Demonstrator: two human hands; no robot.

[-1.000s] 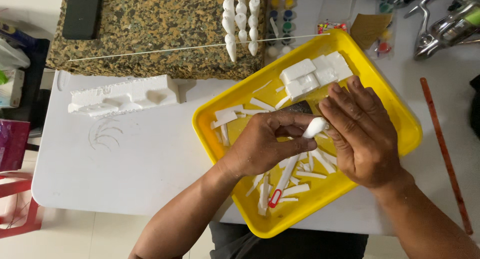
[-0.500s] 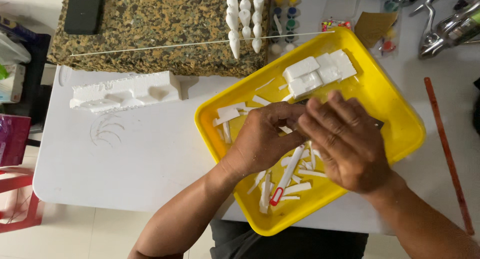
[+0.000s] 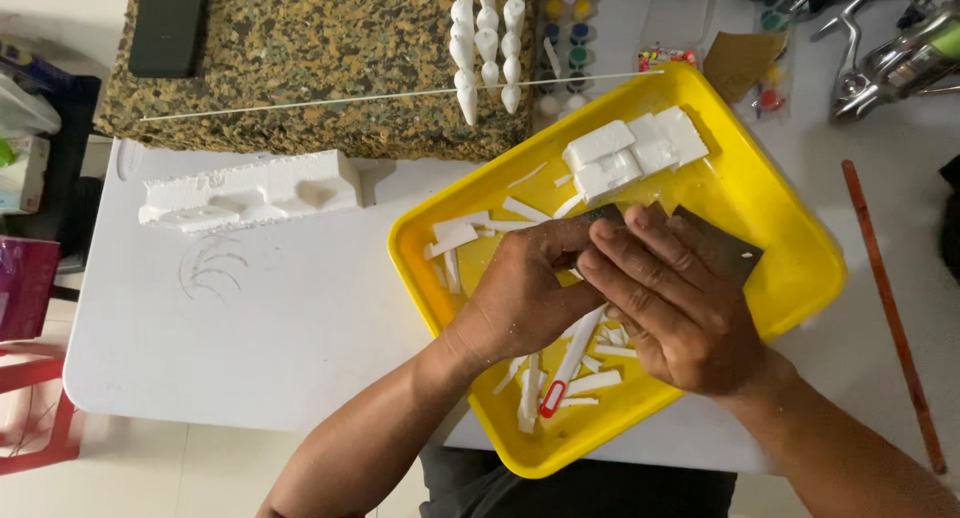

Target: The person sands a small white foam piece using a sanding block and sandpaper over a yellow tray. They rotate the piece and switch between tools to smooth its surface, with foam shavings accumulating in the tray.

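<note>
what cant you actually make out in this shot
1. Head view: whatever the left hand and right hand grip between them is covered by their fingers.
2. Head view: the dark sheet in the yellow tray is partly hidden under the right hand.
3. Head view: the metal tool at top right is cut off by the frame edge.
4. Head view: the small paint pots are too small to tell apart.
</note>
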